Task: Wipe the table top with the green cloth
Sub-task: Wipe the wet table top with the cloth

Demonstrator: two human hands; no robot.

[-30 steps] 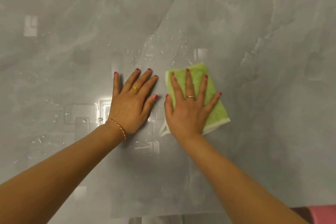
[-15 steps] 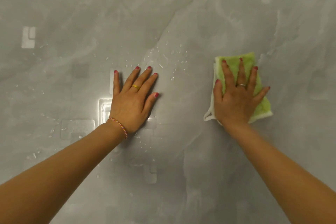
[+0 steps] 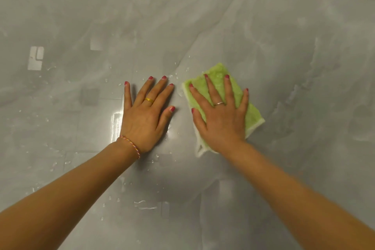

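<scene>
Your right hand is pressing flat, fingers spread, on the green cloth, just right of your left hand. Cloth's long axis is running far-left to near-right on the table top. Left hand is lying flat, fingers straight, holding nothing.

Right hand flat on the green cloth, and beyond its fingertips the grey surface lies open to the far edge. To its outer side, bare surface too. On its thumb side the left hand lies flat just beside the cloth, with only a narrow gap between them. Water droplets dot the surface near both hands' fingertips.
</scene>
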